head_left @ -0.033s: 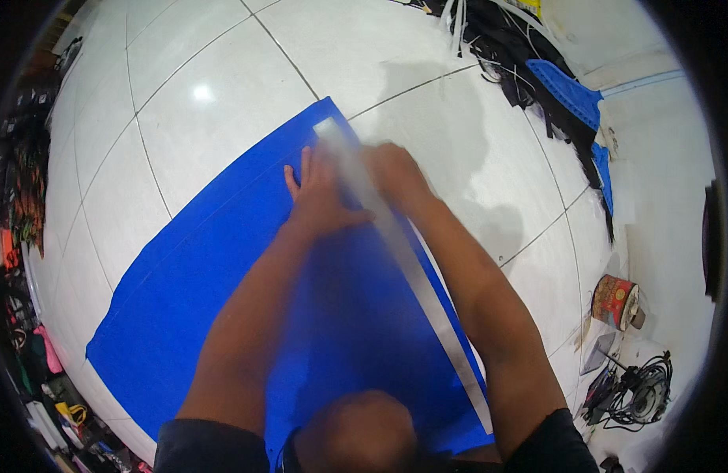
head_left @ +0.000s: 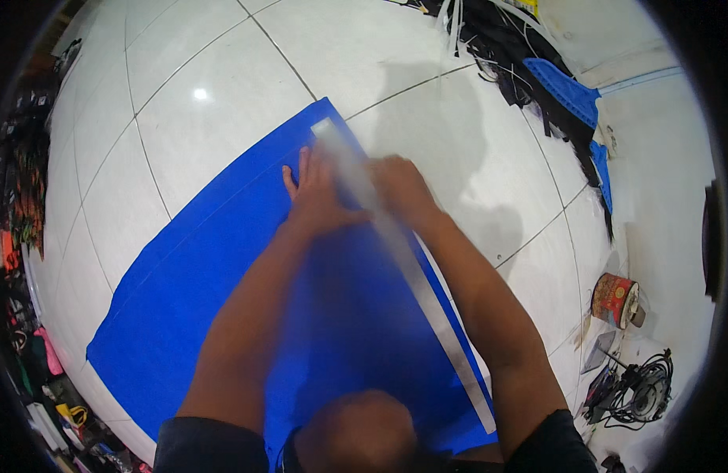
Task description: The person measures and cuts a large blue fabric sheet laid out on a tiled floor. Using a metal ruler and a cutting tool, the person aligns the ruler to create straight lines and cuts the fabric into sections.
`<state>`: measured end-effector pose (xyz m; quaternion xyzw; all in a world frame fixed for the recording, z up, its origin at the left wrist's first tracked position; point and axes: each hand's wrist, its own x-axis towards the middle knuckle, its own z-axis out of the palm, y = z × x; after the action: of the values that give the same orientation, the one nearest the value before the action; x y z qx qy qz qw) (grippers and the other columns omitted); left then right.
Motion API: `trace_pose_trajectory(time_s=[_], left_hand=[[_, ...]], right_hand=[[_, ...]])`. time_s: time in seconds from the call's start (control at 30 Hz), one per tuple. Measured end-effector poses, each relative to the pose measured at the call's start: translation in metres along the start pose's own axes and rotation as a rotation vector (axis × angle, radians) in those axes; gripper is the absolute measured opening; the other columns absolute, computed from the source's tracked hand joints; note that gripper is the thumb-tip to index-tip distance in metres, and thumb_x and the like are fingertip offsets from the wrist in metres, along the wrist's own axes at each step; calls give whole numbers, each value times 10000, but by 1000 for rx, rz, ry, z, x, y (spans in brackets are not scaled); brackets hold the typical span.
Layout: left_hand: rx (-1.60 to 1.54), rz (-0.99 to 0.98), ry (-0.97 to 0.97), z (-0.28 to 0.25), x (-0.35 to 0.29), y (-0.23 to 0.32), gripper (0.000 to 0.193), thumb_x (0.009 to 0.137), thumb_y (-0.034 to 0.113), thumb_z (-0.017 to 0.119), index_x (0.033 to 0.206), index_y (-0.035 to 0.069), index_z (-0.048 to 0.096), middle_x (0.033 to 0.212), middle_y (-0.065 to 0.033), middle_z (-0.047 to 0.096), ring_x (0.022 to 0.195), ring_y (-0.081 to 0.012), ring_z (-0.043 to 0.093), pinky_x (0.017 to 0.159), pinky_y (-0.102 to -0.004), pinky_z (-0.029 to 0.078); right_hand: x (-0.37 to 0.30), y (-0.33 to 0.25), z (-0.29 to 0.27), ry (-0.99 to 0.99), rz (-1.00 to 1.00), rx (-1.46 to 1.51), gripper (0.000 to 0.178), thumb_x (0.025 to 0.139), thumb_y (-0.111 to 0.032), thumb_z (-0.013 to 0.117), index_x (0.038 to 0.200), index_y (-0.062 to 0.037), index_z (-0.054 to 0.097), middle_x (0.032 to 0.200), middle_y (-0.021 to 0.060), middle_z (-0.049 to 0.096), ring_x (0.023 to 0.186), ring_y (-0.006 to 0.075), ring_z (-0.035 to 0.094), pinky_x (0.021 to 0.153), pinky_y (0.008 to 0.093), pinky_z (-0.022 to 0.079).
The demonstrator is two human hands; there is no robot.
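A large piece of blue fabric (head_left: 222, 244) lies spread on the floor beneath my arms. Along its right edge runs a long pale metal ruler (head_left: 435, 303), slanting from far left to near right. My left hand (head_left: 321, 193) rests on the fabric with fingers spread, its thumb reaching the ruler and pressing at its left side. Just across the ruler, my right hand (head_left: 402, 189) is curled closed close to the fabric's right edge. Whatever it may hold is hidden and blurred.
White floor tiles (head_left: 214, 94) surround the fabric. Black and blue scraps (head_left: 565, 91) lie along the wall at the far right. A round red tin (head_left: 614, 301) and a coil of black cable (head_left: 648, 390) are at the right. Piled goods (head_left: 21, 173) line the left side.
My right hand has shifted slightly toward me along the ruler. My left hand stays pressed in the same place, and the fabric and ruler look almost unmoved.
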<state>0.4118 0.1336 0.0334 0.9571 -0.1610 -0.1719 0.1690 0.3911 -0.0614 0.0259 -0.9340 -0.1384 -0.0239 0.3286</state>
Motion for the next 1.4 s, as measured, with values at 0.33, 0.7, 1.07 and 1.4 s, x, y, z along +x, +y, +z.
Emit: trace_pose_trajectory(time_s=[0.33, 0.7, 1.07, 1.4], left_hand=[[129, 7, 29, 9, 5, 1, 1372, 526, 716, 865, 1548, 27, 262, 1668, -181, 102, 1551, -385, 39, 1176, -672, 18], [91, 13, 26, 11, 6, 4, 1376, 527, 721, 861, 1556, 31, 262, 1668, -182, 116, 1552, -383, 35, 1187, -659, 12], [152, 25, 322, 38, 4, -3, 930, 870, 655, 613, 1505, 22, 366, 1654, -189, 208, 1548, -363, 125, 1192, -650, 40], [69, 46, 339, 29, -1, 12, 836, 880, 592, 607, 1465, 22, 432, 1620, -199, 291, 1526, -371, 207, 1189, -642, 84]], right_hand=[[-277, -43, -64, -108, 317, 70, 155, 950, -131, 602, 1079, -105, 684, 1060, 85, 688, 1026, 285, 619, 943, 437, 437], [-388, -55, -106, 37, 576, 132, 133, 956, -98, 598, 1006, -34, 703, 979, 144, 694, 953, 323, 652, 854, 432, 501], [-187, -25, -44, 245, 485, 239, 220, 995, -157, 576, 1099, 1, 687, 1097, 184, 703, 1036, 353, 670, 922, 421, 523], [30, -11, -1, 179, 285, 297, 328, 1014, -246, 507, 1124, -4, 699, 1158, 202, 692, 1076, 369, 654, 974, 438, 494]])
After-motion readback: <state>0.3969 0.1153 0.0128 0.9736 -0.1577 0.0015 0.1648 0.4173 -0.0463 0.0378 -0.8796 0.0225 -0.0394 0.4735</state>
